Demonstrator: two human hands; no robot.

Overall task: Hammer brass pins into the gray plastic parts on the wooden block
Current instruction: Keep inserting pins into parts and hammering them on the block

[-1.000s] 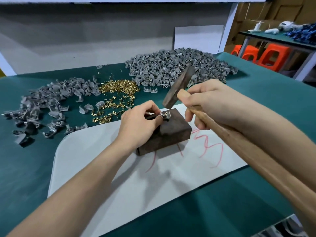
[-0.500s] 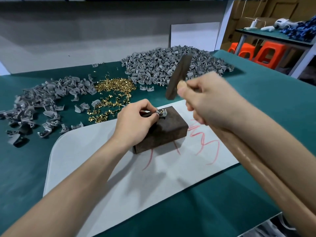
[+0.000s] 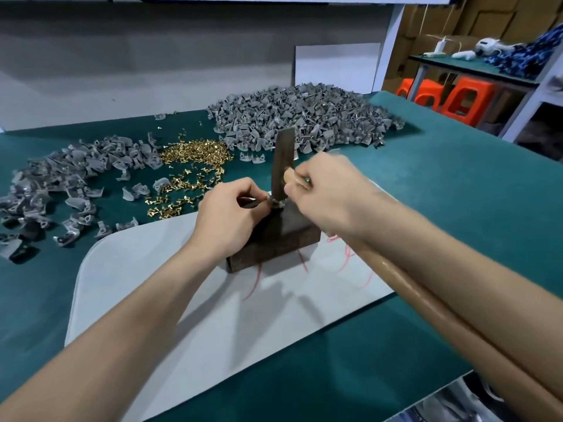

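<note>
Green table (image 3: 457, 208): left hand (image 3: 227, 214) pinches gray part (image 3: 272, 200) on wooden block (image 3: 283, 239); right hand (image 3: 332, 193) grips hammer (image 3: 281, 166), raised before, now down on the part.

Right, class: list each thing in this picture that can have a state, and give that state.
Hammer, head down on the gray part, gripped by right hand.
Gray part, on the wooden block, pinched by left hand.
Wooden block, flat on the white mat.
Brass pins, loose heap on the table.
</note>
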